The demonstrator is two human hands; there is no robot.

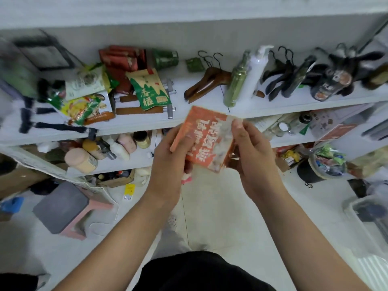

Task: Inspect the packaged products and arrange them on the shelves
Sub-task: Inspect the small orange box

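both hands grip the orange packet [206, 139] (tilted); left fingers [184, 143] on its left edge; right fingers [238, 131] pinching its top corner

Home storeroom, cluttered white shelves [189, 117], snack packets [150, 90], bottles [237, 80], coat hangers [206, 80]

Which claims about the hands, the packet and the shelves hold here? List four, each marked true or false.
1. Both the left hand and the right hand hold the orange packet. True.
2. The green-and-tan pouch is in the right hand. False: it lies on the upper shelf.
3. Brown wooden hangers lie on the upper shelf. True.
4. The grey-topped stool stands on a shelf. False: it stands on the floor.
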